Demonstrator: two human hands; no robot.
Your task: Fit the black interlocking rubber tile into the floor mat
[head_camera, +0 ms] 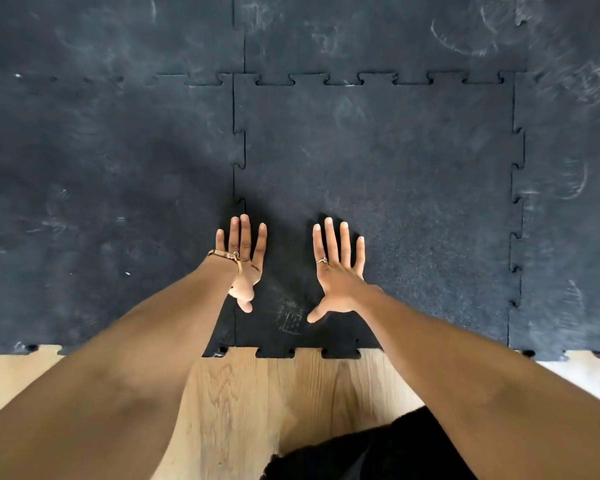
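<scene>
- Floor mat (101,168) covers the far floor, wood floor (243,403) along its near edge.
- Black tile (395,174) sits seated among its neighbours at that near edge.
- Left hand (244,263) and right hand (340,268), fingers spread flat, rest near the tile's near-left corner, holding nothing.

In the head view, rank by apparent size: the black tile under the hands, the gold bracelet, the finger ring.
1. Black tile, by far largest.
2. Gold bracelet on the left wrist.
3. Ring on the right hand, smallest.
</scene>
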